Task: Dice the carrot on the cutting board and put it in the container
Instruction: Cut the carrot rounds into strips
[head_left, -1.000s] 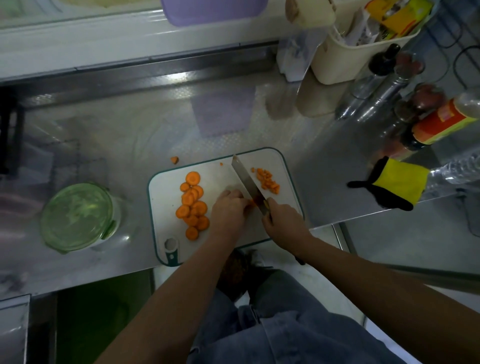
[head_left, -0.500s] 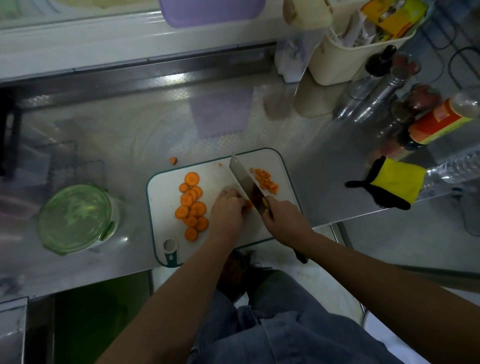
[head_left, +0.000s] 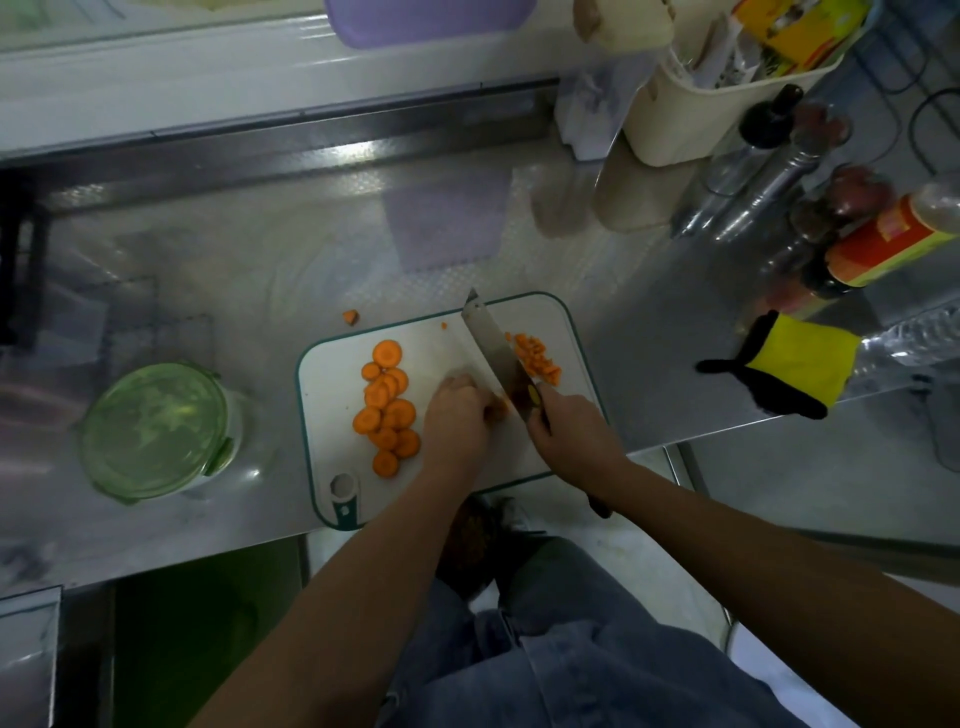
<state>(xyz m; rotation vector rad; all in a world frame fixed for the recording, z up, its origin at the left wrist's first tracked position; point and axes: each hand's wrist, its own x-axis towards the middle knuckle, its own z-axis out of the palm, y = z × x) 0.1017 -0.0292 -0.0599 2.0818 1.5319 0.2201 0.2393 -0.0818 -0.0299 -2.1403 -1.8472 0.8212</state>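
Carrot slices (head_left: 387, 410) wait on the board (head_left: 561, 322), diced bits (head_left: 537, 359) beyond the knife (head_left: 493, 353). Our left hand (head_left: 457, 415) pinches a piece; right hand (head_left: 569, 434) is wrapped on the handle. Keep fingertips curled & cuts even; the container (head_left: 156, 428) on the surface is closed.

There is a single view, from a camera worn on the person's head. It looks steeply down and a little forward over the steel worktop (head_left: 649, 312). The cutting board (head_left: 332, 395) sits near the middle of the frame, at arm's reach, with both forearms entering from the bottom edge. The wide angle bends the far wall and the right-hand clutter outward, and the person's legs show directly below.
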